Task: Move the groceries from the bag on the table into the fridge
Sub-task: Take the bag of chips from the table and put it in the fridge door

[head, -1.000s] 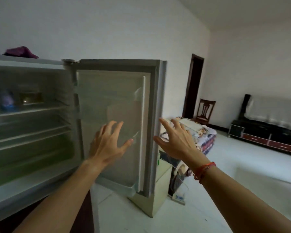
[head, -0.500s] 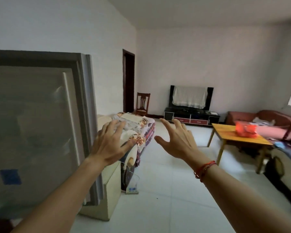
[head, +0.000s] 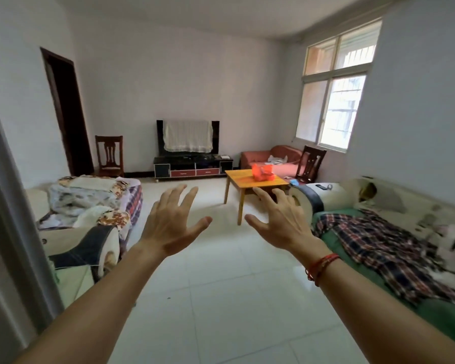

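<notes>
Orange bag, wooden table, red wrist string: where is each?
Orange bag (head: 263, 173), head view, middle of its crumpled front.
Wooden table (head: 241, 179), head view, bare tabletop.
Red wrist string (head: 322, 265), head view, strands across the right wrist.

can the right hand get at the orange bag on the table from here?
Probably not yet. The right hand is open and empty, but the orange bag sits on the wooden table well across the room. The tiled floor between looks clear, so walking closer should do it.

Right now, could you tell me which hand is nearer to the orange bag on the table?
The right hand. It is raised just below the wooden table holding the orange bag, while the left hand is off to the bag's left. Both are open and empty.
</notes>
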Demonstrator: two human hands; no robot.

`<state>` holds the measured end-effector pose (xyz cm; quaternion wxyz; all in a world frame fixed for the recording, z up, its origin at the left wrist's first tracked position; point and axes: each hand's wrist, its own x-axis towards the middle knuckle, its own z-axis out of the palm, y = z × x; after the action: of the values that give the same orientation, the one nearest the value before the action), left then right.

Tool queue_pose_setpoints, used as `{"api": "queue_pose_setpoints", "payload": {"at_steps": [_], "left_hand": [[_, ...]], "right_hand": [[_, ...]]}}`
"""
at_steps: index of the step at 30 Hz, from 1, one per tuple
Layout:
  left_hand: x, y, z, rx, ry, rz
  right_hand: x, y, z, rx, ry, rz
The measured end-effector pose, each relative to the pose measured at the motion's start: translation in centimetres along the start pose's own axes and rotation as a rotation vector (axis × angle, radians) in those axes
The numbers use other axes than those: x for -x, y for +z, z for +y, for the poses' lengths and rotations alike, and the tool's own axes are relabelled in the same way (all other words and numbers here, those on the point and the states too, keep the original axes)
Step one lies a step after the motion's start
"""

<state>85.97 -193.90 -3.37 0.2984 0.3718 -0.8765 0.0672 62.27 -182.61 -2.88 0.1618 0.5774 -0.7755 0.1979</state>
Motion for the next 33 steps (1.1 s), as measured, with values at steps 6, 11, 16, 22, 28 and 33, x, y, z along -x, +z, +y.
{"api": "queue_pose_setpoints", "payload": {"at_steps": [6, 11, 16, 22, 28, 33], "left_hand": [[-2.1, 2.4, 4.7, 0.064, 0.103, -0.019], [-3.2, 4.6, 8.4, 0.046, 0.132, -0.046], [-4.1, 6.2, 10.4, 0.05, 0.13, -0.06], [-5.6, 7.4, 12.0, 0.034, 0.136, -0.057], [-7.1, 9.5, 13.5, 0.02, 0.145, -0.047], [-8.3, 11.3, 14.6, 0.012, 0.149, -0.061]], "right_hand": [[2.9, -1.2, 5.9, 0.053, 0.131, 0.012], [4.5, -1.9, 9.9, 0.091, 0.222, 0.008], [4.8, -2.3, 12.2, 0.076, 0.242, -0.006], [3.9, -1.5, 14.7, 0.066, 0.241, -0.013], [2.9, -0.9, 17.4, 0.061, 0.241, -0.024], [1.8, 0.1, 19.5, 0.062, 0.245, -0.047]]}}
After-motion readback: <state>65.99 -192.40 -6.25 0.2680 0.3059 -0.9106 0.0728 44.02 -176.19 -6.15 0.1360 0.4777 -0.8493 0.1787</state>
